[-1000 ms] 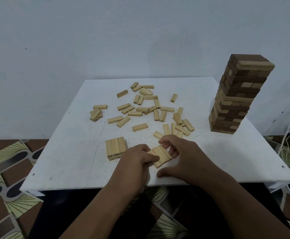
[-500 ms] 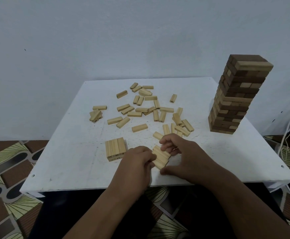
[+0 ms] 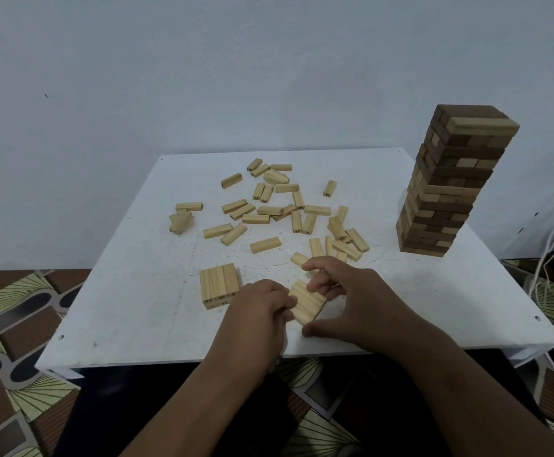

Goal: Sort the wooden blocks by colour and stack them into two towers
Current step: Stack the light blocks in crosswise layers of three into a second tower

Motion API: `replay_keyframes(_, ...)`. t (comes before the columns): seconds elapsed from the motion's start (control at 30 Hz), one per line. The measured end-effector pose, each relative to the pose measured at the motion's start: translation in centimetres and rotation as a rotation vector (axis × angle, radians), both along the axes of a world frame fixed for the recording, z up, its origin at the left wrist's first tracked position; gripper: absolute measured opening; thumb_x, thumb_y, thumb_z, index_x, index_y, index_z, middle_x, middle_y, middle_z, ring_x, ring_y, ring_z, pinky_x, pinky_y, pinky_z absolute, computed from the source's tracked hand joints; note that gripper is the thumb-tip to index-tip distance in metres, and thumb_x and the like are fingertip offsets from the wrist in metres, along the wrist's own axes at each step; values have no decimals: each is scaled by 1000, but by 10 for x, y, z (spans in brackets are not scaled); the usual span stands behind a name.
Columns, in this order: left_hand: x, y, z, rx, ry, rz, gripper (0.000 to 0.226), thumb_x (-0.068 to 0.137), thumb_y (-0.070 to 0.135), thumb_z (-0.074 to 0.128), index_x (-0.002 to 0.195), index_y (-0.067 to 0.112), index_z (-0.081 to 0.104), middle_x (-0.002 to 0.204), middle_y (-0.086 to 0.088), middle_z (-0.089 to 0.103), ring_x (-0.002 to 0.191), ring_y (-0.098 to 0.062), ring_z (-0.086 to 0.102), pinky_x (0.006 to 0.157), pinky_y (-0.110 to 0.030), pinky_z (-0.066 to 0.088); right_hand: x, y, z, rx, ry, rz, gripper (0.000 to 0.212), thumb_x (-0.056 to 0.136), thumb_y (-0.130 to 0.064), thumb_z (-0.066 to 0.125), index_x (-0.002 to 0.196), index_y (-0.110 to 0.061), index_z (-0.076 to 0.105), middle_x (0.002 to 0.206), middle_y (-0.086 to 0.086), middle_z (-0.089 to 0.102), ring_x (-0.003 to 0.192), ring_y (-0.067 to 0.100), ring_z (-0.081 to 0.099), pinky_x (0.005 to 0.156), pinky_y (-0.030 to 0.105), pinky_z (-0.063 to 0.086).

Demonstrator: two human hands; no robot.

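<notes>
Left hand (image 3: 258, 319) curled against the near-left side of a small bundle of pale blocks (image 3: 306, 301), fingertips pinching it; right hand (image 3: 358, 305) wrapped round the same bundle from the 3 o'clock side, fingers hooked over the far edge, thumb stretched along the tabletop at 6 o'clock. Bundle itself: what look like three light, unpainted wooden bars pressed side by side, turned on a diagonal, near the front edge of the white table (image 3: 466, 308). Just beside it at 9 o'clock, a squared starter stack (image 3: 219, 288) of the same pale wood, at least two layers, small black numbers on the end faces. Further out at 12 o'clock, a loose scatter of pale blocks (image 3: 269, 212), some lying across each other. Well apart at 2 o'clock, a tall tower (image 3: 447, 186), mostly dark brown yet with pale bars showing through several layers and one on top, so probably not fully sorted. Likely risks: uneven squeeze letting the middle bar slip or the row fan apart on lifting; a crooked landing nudging the starter stack out of square; a wide elbow swing toward 2 o'clock jarring the tall tower.
</notes>
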State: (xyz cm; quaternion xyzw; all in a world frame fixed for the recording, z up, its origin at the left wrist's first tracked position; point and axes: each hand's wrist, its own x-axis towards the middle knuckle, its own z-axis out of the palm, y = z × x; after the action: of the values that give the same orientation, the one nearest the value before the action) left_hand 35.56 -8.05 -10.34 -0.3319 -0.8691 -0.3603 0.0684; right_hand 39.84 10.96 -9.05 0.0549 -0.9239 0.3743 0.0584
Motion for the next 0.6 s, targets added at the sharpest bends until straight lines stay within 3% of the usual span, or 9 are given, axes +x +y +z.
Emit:
replay_keyframes(0.2, -3, 2, -1, -5, 22, -1, 16, 66, 8, 66, 74, 11, 80, 69, -4, 71, 63, -20, 68, 54, -32, 55, -1, -1, -1, 9, -10, -11, 78, 58, -44, 91, 122, -50, 45, 98, -24, 63, 95, -2, 59, 85, 17, 52)
replay_keyframes(0.4, -5, 4, -5, 0, 14, 3, 15, 68, 5, 65, 74, 8, 79, 68, -6, 68, 63, -21, 66, 55, -37, 58, -2, -2, -1, -16, -31, -32, 78, 55, -37, 94, 117, -48, 49, 96, -21, 64, 92, 1, 59, 85, 21, 52)
replay_keyframes(0.43, -4, 4, -5, 10, -2, 11, 14, 70, 3, 67, 75, 8, 79, 71, -5, 69, 65, -19, 66, 58, -34, 58, -2, -1, -1, -16, -32, -31, 78, 55, -37, 94, 117, -47, 49, 96, -21, 64, 92, 1, 59, 85, 22, 52)
replay_keyframes(0.53, -2, 4, -4, 47, -19, 1, 20, 67, -9, 71, 79, 6, 78, 75, -5, 70, 69, -9, 63, 67, -5, 46, -2, -1, 0, -2, -31, -24, 80, 53, -42, 94, 120, -47, 49, 96, -22, 64, 92, 0, 59, 84, 19, 52)
replay_keyframes(0.6, -1, 3, -4, 45, -15, -11, 22, 68, -10, 70, 79, 6, 78, 77, -5, 70, 70, -10, 64, 69, -9, 47, -2, -1, 1, 2, -30, -28, 82, 53, -44, 93, 121, -48, 48, 96, -23, 64, 92, -1, 59, 83, 17, 52)
